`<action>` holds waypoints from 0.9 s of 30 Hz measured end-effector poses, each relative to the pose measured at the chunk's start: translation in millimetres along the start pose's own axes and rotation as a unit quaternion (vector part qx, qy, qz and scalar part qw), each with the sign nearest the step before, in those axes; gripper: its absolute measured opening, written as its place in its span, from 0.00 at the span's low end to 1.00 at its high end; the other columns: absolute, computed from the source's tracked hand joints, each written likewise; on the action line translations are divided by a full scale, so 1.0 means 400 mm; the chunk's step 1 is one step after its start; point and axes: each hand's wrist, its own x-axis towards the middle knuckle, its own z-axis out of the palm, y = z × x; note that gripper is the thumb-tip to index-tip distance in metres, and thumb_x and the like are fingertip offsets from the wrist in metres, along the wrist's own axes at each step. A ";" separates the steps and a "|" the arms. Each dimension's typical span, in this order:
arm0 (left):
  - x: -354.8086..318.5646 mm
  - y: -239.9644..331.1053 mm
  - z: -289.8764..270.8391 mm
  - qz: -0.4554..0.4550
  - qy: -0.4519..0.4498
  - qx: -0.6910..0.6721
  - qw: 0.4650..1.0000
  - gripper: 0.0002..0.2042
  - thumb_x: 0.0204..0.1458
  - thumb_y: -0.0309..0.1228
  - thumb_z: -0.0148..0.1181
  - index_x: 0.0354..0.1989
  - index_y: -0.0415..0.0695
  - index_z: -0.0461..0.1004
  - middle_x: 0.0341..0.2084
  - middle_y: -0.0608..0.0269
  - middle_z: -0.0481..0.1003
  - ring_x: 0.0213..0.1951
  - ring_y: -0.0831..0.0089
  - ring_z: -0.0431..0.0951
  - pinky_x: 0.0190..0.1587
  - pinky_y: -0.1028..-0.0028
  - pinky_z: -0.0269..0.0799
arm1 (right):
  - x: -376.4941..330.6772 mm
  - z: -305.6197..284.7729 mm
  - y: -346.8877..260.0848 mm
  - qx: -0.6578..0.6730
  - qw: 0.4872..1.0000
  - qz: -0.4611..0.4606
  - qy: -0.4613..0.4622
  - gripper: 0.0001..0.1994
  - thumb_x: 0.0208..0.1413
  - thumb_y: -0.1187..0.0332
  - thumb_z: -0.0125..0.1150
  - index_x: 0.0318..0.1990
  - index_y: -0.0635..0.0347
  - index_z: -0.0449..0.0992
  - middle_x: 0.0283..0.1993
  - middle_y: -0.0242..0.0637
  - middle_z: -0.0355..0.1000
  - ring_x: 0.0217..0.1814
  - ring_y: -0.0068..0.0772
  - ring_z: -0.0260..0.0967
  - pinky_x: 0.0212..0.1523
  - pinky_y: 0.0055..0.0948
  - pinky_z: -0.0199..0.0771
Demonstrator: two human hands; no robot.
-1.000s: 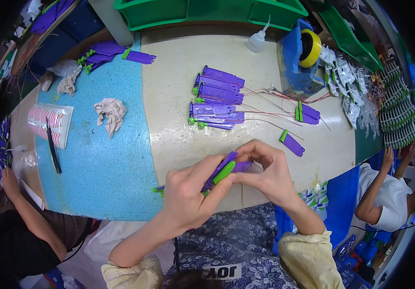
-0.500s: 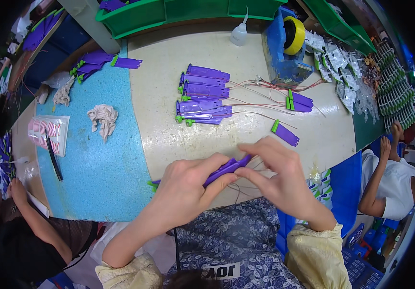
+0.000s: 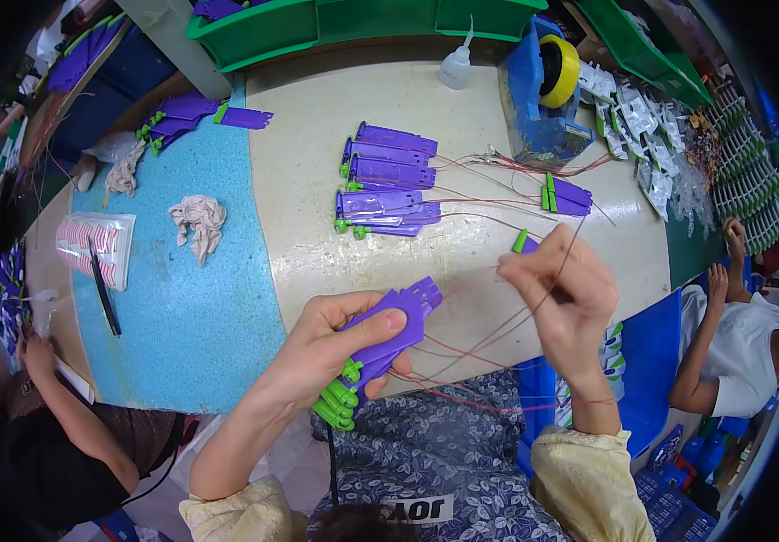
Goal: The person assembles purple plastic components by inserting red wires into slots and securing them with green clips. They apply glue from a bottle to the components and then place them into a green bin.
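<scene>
Held in my left hand (image 3: 331, 348) is a stack of flat purple plastic pieces (image 3: 398, 316) with green knobbed ends (image 3: 340, 402); the thumb presses on top and the notched end points up and right. Thin red and dark wires (image 3: 471, 352) trail from the stack toward my right hand (image 3: 565, 294). That hand is raised to the right, thumb and fingertips pinched on a thin wire, which is blurred at the fingertips. Beyond my hands, several purple pieces with green ends (image 3: 394, 172) lie in a row, their wires running right.
Right of the row lie a purple piece (image 3: 570, 196), a blue tape dispenser (image 3: 534, 117) with yellow tape and a small squeeze bottle (image 3: 454, 68). A blue mat (image 3: 172, 325) bears a crumpled cloth (image 3: 198, 226) and a black pen (image 3: 105, 294). Co-workers sit on both sides.
My hands have moved apart. The left has turned the purple stack so its broad face and green ends show. The right has moved up and right with the wire.
</scene>
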 end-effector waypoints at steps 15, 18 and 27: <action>-0.013 -0.025 -0.073 0.283 0.191 0.632 0.696 0.08 0.54 0.32 0.67 0.37 0.42 0.78 0.53 0.60 0.76 0.29 0.58 0.81 0.30 0.60 0.73 | -0.055 0.033 0.156 -0.228 0.973 -0.030 -0.010 0.23 0.48 0.78 0.66 0.55 0.67 0.72 0.52 0.52 0.70 0.52 0.55 0.68 0.53 0.43 0.70; -0.024 -0.050 -0.056 0.299 0.182 0.671 0.654 0.08 0.53 0.31 0.66 0.39 0.42 0.77 0.49 0.58 0.78 0.28 0.62 0.81 0.29 0.62 0.74 | -0.123 -0.088 0.198 -0.288 0.952 0.100 -0.025 0.13 0.50 0.79 0.65 0.45 0.69 0.75 0.45 0.49 0.72 0.47 0.51 0.70 0.48 0.40 0.72; -0.074 -0.121 -0.027 0.321 0.088 0.679 0.654 0.12 0.49 0.26 0.67 0.42 0.42 0.76 0.27 0.60 0.78 0.23 0.62 0.77 0.28 0.68 0.73 | -0.023 0.002 0.006 0.064 0.990 0.099 -0.083 0.08 0.53 0.76 0.68 0.42 0.64 0.84 0.30 0.38 0.78 0.31 0.30 0.72 0.34 0.29 0.70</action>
